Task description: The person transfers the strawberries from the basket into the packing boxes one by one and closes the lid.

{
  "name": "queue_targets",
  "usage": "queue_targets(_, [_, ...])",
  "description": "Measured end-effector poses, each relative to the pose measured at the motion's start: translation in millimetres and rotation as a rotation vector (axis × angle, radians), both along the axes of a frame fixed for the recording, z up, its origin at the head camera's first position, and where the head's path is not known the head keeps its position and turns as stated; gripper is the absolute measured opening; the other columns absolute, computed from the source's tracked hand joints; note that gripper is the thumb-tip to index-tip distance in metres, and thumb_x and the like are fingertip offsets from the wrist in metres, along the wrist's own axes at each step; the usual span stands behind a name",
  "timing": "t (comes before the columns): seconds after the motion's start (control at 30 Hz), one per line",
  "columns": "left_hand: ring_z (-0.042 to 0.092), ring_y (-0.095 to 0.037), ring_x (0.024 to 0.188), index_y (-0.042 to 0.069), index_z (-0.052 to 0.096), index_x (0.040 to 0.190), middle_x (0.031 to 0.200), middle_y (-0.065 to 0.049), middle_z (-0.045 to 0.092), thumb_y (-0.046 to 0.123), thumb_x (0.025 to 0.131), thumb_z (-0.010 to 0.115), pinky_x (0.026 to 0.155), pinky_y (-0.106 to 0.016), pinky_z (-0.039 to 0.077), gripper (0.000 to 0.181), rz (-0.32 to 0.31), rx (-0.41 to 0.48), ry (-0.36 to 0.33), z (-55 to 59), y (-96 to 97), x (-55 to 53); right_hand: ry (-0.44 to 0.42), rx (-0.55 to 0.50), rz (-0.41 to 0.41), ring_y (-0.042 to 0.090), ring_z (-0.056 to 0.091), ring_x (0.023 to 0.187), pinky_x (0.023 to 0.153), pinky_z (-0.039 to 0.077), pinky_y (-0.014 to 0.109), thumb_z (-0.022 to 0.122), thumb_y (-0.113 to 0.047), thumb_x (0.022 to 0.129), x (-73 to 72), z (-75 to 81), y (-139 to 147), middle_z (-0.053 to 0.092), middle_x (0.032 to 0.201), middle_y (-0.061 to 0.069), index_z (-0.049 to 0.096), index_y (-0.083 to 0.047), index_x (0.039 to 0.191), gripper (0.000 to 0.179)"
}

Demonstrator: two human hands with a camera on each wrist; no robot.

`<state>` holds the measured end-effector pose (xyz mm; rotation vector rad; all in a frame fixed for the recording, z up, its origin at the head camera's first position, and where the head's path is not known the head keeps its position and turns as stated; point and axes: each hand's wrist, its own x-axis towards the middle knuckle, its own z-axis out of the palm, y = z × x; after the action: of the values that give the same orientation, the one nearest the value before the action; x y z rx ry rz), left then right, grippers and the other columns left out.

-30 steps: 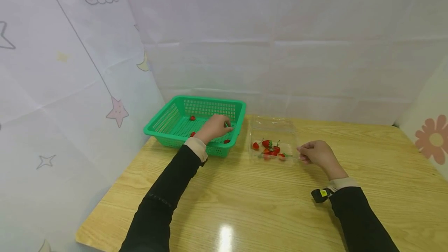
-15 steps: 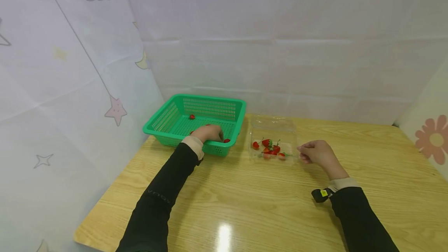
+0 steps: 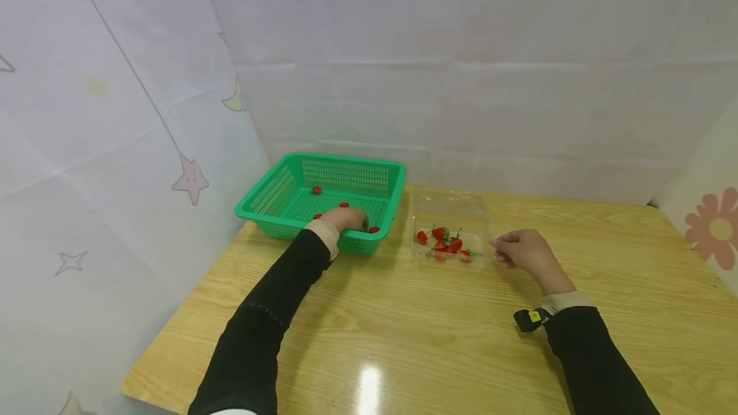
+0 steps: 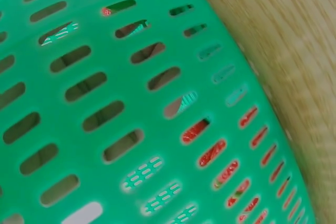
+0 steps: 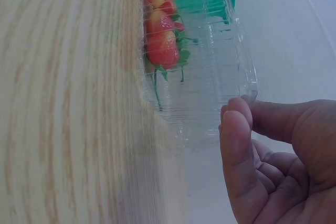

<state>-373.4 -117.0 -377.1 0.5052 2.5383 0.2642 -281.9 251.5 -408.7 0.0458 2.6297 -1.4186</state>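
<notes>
My left hand [image 3: 346,218] reaches over the near rim into a green plastic basket [image 3: 271,219]. Its fingertips are hidden behind the near wall, so I cannot tell what they hold. One strawberry [image 3: 374,230] lies just right of that hand, and others [image 3: 317,190] are spread over the basket floor. Through the slots in the left wrist view, red strawberry skin [image 4: 212,153] shows. With thumb and fingertips, my right hand [image 3: 527,256] pinches the right edge of a clear plastic box [image 3: 423,213]. Several strawberries [image 5: 163,48] with green stems lie inside it.
Both containers stand side by side on a wooden table [image 3: 438,332], the basket at left. A pale printed cloth [image 3: 369,82] hangs close behind them and along the left side. The table's left edge slants toward the front.
My left hand has lowered into the basket, its fingers passing out of sight below the rim. The right hand stays at the box edge. The head view has shifted slightly.
</notes>
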Motion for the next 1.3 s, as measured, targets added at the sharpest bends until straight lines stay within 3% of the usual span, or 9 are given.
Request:
queue_targets(0.1, [0.04, -0.019, 0.09, 0.009, 0.06, 0.107, 0.111, -0.007, 0.05, 0.008, 0.103, 0.042, 0.073, -0.032, 0.027, 0.018, -0.007, -0.006, -0.006, 0.1, 0.7, -1.3, -0.006, -0.005, -0.003, 0.022, 0.067, 0.076, 0.068, 0.058, 0.034, 0.056, -0.018, 0.101, -0.2, 0.1, 0.6, 0.067, 0.09, 0.018, 0.056, 0.017, 0.118, 0.039])
queue_targets(0.17, [0.045, -0.018, 0.096, 0.008, 0.06, 0.108, 0.116, -0.008, 0.053, 0.009, 0.103, 0.041, 0.075, -0.03, 0.031, 0.019, -0.013, -0.016, -0.005, -0.2, 1.1, -2.0, -0.007, -0.006, -0.002, 0.023, 0.067, 0.077, 0.068, 0.058, 0.034, 0.056, -0.018, 0.101, 0.1, 0.3, 0.8, 0.067, 0.09, 0.018, 0.055, 0.017, 0.119, 0.039])
queue_targets(0.33, [0.042, -0.028, 0.132, 0.005, 0.054, 0.139, 0.145, -0.012, 0.046, 0.012, 0.105, 0.041, 0.096, -0.032, 0.04, 0.037, -0.038, -0.06, 0.01, -3.7, 2.1, -6.5, -0.009, -0.007, -0.002, 0.023, 0.067, 0.076, 0.068, 0.058, 0.035, 0.055, -0.018, 0.101, 0.6, 0.3, 1.5, 0.067, 0.09, 0.019, 0.055, 0.017, 0.119, 0.039])
queue_targets(0.5, [0.052, -0.023, 0.117, 0.003, 0.063, 0.126, 0.133, -0.01, 0.056, 0.011, 0.103, 0.044, 0.078, -0.03, 0.037, 0.031, -0.05, -0.043, 0.027, -8.4, 3.2, -9.1, -0.003, -0.004, 0.005, 0.024, 0.067, 0.076, 0.067, 0.057, 0.035, 0.054, -0.017, 0.101, 1.2, 0.2, 1.0, 0.067, 0.09, 0.02, 0.055, 0.017, 0.119, 0.039])
queue_targets(0.63, [0.054, -0.018, 0.089, 0.005, 0.07, 0.108, 0.107, -0.008, 0.063, 0.013, 0.102, 0.049, 0.07, -0.03, 0.036, 0.023, -0.053, -0.038, 0.069, -6.8, 3.0, -6.1, -0.001, -0.001, 0.013, 0.026, 0.067, 0.076, 0.067, 0.057, 0.035, 0.054, -0.017, 0.101, 1.5, -1.0, 0.3, 0.066, 0.09, 0.021, 0.056, 0.017, 0.119, 0.039])
queue_targets(0.73, [0.034, -0.015, 0.061, 0.011, 0.058, 0.07, 0.069, -0.002, 0.043, 0.013, 0.099, 0.055, 0.058, -0.03, 0.03, 0.029, -0.029, -0.015, 0.073, -3.8, 1.7, -5.1, -0.002, -0.001, 0.014, 0.026, 0.067, 0.077, 0.067, 0.057, 0.035, 0.055, -0.017, 0.101, 1.1, -2.6, -0.2, 0.067, 0.089, 0.02, 0.056, 0.017, 0.119, 0.039])
queue_targets(0.9, [0.015, -0.013, 0.049, 0.016, 0.032, 0.054, 0.055, 0.002, 0.019, 0.013, 0.093, 0.062, 0.049, -0.028, 0.021, 0.05, 0.018, 0.06, 0.063, 4.8, -1.3, -3.8, -0.005, 0.0, 0.01, 0.026, 0.067, 0.077, 0.067, 0.057, 0.035, 0.054, -0.017, 0.101, 0.2, -3.4, -0.9, 0.067, 0.089, 0.018, 0.057, 0.017, 0.118, 0.038])
queue_targets(1.07, [0.019, -0.014, 0.046, 0.014, 0.039, 0.056, 0.053, 0.002, 0.023, 0.015, 0.094, 0.065, 0.047, -0.03, 0.024, 0.046, 0.033, 0.106, 0.116, 17.1, -4.7, 2.5, 0.001, -0.002, 0.007, 0.026, 0.067, 0.077, 0.068, 0.057, 0.035, 0.055, -0.017, 0.101, 0.2, -1.2, -0.3, 0.066, 0.09, 0.021, 0.057, 0.016, 0.118, 0.038])
queue_targets(1.3, [0.045, -0.013, 0.059, 0.007, 0.072, 0.089, 0.079, -0.001, 0.062, 0.017, 0.094, 0.066, 0.059, -0.03, 0.041, 0.013, 0.01, 0.167, 0.258, 37.9, -3.1, 15.2, 0.004, -0.01, 0.015, 0.027, 0.067, 0.078, 0.068, 0.057, 0.036, 0.055, -0.017, 0.101, 0.9, 0.0, 1.2, 0.066, 0.09, 0.021, 0.057, 0.017, 0.118, 0.038])
